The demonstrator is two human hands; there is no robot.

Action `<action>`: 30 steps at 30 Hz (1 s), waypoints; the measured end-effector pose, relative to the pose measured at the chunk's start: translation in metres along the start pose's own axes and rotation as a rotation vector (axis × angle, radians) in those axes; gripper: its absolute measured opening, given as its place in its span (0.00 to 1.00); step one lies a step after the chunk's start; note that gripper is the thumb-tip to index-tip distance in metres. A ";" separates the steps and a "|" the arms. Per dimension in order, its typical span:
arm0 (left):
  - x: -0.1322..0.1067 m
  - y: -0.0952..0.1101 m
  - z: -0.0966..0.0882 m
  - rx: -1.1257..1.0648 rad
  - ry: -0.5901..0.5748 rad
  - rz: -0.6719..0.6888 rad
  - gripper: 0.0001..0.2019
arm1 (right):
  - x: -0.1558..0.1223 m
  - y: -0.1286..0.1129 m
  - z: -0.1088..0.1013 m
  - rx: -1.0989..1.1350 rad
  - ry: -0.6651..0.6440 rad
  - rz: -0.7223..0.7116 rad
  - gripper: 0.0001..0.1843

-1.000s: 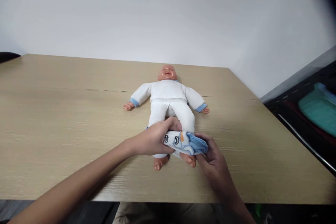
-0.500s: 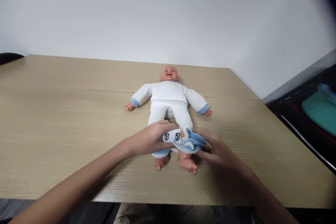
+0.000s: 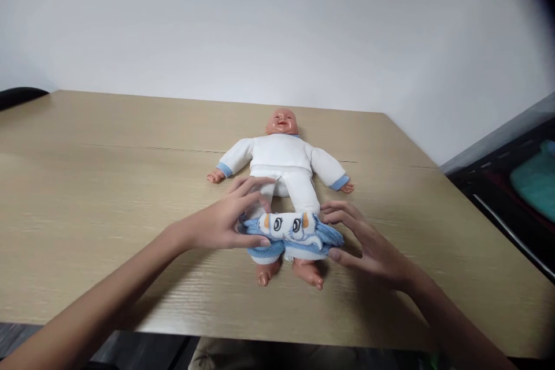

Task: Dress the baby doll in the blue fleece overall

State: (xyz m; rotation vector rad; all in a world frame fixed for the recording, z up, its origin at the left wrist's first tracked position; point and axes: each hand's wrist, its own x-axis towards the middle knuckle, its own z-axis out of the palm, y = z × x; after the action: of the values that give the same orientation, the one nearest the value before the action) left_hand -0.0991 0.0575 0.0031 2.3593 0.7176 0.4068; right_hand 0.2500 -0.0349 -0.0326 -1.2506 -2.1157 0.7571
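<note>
A baby doll (image 3: 284, 163) in white top and trousers lies on its back on the wooden table (image 3: 108, 196), head away from me. A bunched blue and white cloth with cartoon eyes (image 3: 289, 232) lies across its lower legs, just above the bare feet. My left hand (image 3: 225, 217) is at the cloth's left end, thumb tip touching it, fingers spread above the doll's left leg. On the other side, my right hand (image 3: 362, 240) rests with fingers apart, fingertips touching the cloth's right edge. Neither hand grips anything.
The table's near edge runs just below the doll's feet. A dark shelf (image 3: 511, 196) stands at the right with a teal bundle (image 3: 535, 176) on it. A black chair back (image 3: 19, 95) shows at the far left. A plain white wall is behind.
Both hands have let go of the cloth and opened. The cloth, earlier held bunched over the doll's right shin, now lies spread across both legs. The right hand slid outward.
</note>
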 end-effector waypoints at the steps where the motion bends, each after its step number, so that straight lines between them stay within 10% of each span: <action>1: -0.004 -0.004 -0.003 0.019 -0.002 -0.031 0.25 | 0.002 0.000 -0.001 0.016 0.023 0.002 0.14; 9: 0.003 -0.021 -0.006 -0.138 0.004 0.057 0.07 | 0.048 0.008 -0.005 0.331 0.071 0.115 0.13; 17: 0.019 -0.058 0.030 -0.459 0.472 -0.182 0.20 | 0.077 0.037 0.034 0.959 0.266 0.387 0.18; 30: 0.022 -0.061 0.053 -0.852 0.541 -0.351 0.28 | 0.075 0.039 0.050 1.142 0.311 0.516 0.24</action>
State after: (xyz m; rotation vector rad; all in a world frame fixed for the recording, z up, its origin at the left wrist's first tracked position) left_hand -0.0812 0.0844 -0.0742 1.2968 0.9375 0.9812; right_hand 0.2067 0.0387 -0.0809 -1.0886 -0.7842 1.5487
